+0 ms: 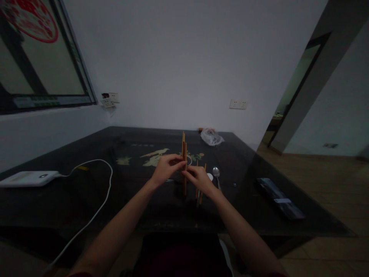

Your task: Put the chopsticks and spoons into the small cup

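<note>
A small bunch of wooden chopsticks (184, 150) stands upright in front of me, pinched between the fingers of both hands. My left hand (167, 168) is closed on them from the left, and my right hand (201, 179) grips them a little lower from the right. Below the right hand, more chopsticks (201, 197) lie on the table, partly covered by it. A metal spoon (216, 172) rests just right of that hand, beside a small white object (210, 177) that is half hidden. Behind the fingers shows a pale round rim (189, 159), mostly blocked.
The dark glossy table (138, 207) has a bird and flower picture on it. A white device (30, 178) with a white cable (108, 188) lies at left. At right is a phone (279, 198). A crumpled clear plastic bag (211, 137) sits near the wall.
</note>
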Motion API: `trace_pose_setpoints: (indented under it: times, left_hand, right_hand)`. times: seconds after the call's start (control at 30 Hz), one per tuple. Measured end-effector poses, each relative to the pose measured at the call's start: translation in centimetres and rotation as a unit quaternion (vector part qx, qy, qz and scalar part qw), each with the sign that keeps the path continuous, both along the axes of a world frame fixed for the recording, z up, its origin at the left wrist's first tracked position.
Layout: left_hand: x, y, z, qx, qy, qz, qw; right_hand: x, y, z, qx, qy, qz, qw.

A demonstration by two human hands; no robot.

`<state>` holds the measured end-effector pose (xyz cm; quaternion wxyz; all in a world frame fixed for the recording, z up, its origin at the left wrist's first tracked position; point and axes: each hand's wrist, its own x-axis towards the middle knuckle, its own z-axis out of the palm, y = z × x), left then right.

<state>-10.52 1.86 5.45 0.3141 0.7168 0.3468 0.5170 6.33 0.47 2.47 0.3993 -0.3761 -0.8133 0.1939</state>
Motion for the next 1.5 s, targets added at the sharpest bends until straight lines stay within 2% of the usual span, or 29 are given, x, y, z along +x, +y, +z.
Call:
trace_pose_setpoints:
  times: [0.13, 0.7, 0.87, 0.97, 1.07, 1.17, 1.23, 1.37, 1.43, 1.5]
  left_hand:
    - [0.0, -0.3, 0.3, -0.001, 0.004, -0.007, 1.000]
    - [0.0, -1.0, 1.3, 0.048, 0.095, 0.034, 0.994]
    - [-0.1, -0.7, 1.1, 0.044, 0.083, 0.037, 0.995]
    - [-0.7, -0.6, 1.5, 0.044, 0.060, 0.047, 0.996]
    - [-1.7, -0.8, 3.0, 0.049, 0.027, 0.069, 0.996]
    - [-2.9, -1.2, 5.6, 0.060, -0.009, 0.095, 0.994]
    - [-3.3, -1.2, 7.5, 0.084, -0.030, 0.114, 0.990]
    - [-3.4, 0.0, 10.7, 0.139, -0.052, 0.144, 0.978]
    - [-3.1, 1.2, 11.5, 0.149, -0.045, 0.147, 0.977]
    - [-2.7, 2.8, 11.6, 0.144, -0.032, 0.135, 0.980]
  right_hand:
    - [0.0, 0.0, -0.1, 0.001, -0.006, -0.008, 1.000]
    - [0.0, 0.0, 0.0, 0.012, -0.015, -0.011, 1.000]
    - [0.0, -0.1, 0.1, 0.015, -0.010, -0.015, 1.000]
    - [0.1, -0.2, 0.3, 0.016, 0.032, -0.018, 0.999]
    - [0.4, -0.2, 0.6, 0.026, 0.127, -0.056, 0.990]
    - [0.8, 0.2, 0.6, 0.051, 0.208, -0.124, 0.969]
    - [1.0, 0.8, 0.4, 0.054, 0.236, -0.146, 0.959]
    - [1.0, 2.6, -1.1, 0.004, 0.268, -0.113, 0.957]
    - [0.7, 3.5, -2.2, -0.038, 0.267, -0.096, 0.958]
    - [0.3, 4.2, -3.2, -0.080, 0.250, -0.076, 0.962]
